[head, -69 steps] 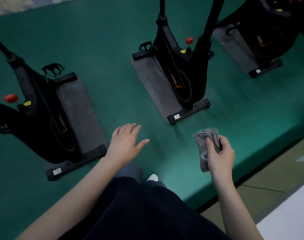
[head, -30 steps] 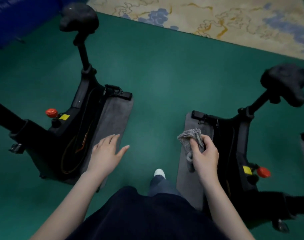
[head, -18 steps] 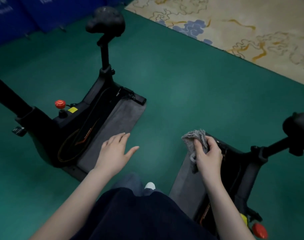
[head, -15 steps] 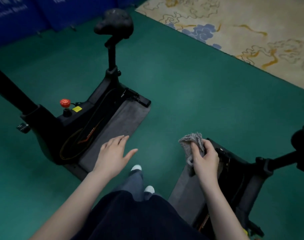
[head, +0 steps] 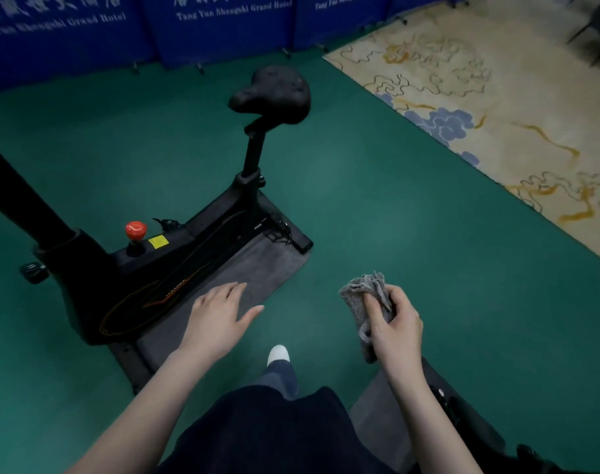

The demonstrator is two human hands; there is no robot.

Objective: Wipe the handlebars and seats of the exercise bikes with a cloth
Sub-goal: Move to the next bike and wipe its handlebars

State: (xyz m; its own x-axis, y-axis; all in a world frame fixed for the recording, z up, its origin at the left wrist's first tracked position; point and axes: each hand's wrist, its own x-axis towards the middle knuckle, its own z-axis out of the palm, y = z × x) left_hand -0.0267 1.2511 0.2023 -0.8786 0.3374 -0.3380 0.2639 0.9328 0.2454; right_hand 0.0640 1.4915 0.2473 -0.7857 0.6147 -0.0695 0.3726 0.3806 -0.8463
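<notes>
A black exercise bike (head: 175, 265) stands on a grey mat (head: 254, 268) at the left. Its black seat (head: 273, 94) rises on a post at upper centre. The handlebars are out of view; only the dark stem runs off the left edge. My right hand (head: 394, 326) grips a crumpled grey cloth (head: 365, 299) at lower right, in the air well short of the seat. My left hand (head: 220, 316) hovers open with fingers spread, above the mat's near edge, touching nothing.
A red knob (head: 135, 230) sits on the bike frame. Part of a second bike and mat (head: 387, 415) lies at bottom right. Blue banner panels (head: 223, 25) line the back. A patterned beige carpet (head: 497, 97) borders the green floor (head: 394, 206).
The view has swung left and up as I walk forward: the left bike's seat is now nearer and central, the right bike has dropped almost out of view. Both hands keep their poses.
</notes>
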